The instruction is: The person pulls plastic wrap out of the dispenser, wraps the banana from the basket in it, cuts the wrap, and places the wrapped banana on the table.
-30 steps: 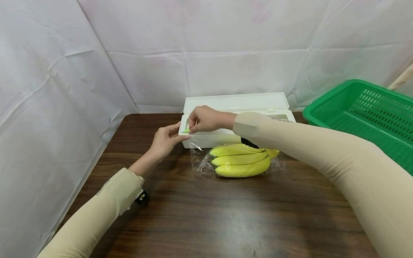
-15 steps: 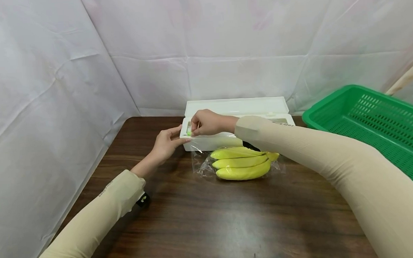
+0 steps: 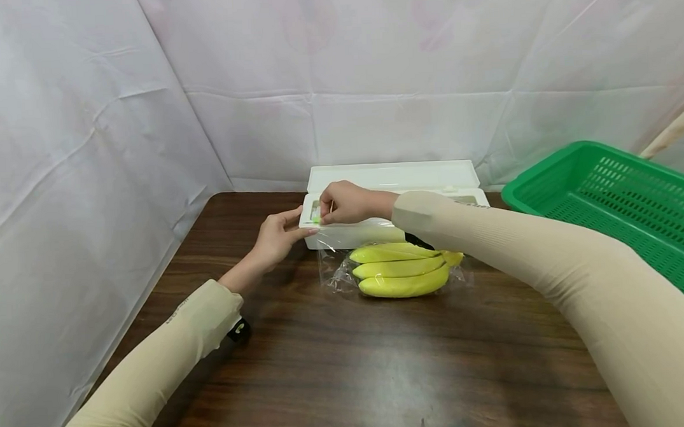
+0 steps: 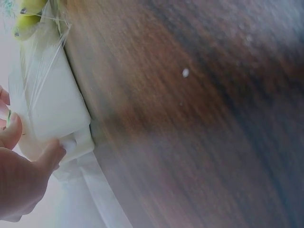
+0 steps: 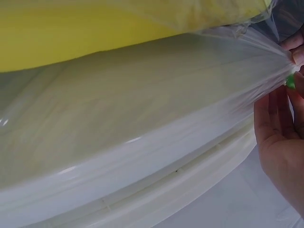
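A long white cling film dispenser (image 3: 354, 236) stands at the back of the table with its lid (image 3: 392, 175) tipped up. My left hand (image 3: 273, 241) grips its left end, thumb at the front edge and fingers by the end wall. At that same corner my right hand (image 3: 347, 202) pinches a small green slide cutter (image 3: 316, 220), partly hidden by the fingers. Clear film (image 5: 228, 71) stretches from the dispenser's edge over its front in the right wrist view. Several yellow bananas (image 3: 402, 268) lie wrapped in film right before the dispenser.
At the right, a green plastic basket (image 3: 516, 196) with perforated walls stands close to my right forearm. The dark wood table (image 3: 326, 367) meets a white sheet wall (image 3: 407, 128) behind the dispenser and another along its left. A pale pole (image 3: 673, 127) leans behind the basket.
My head view has shifted slightly, so everything sits a little lower. My right hand and the green cutter have edged slightly right along the dispenser; the left hand keeps its grip.
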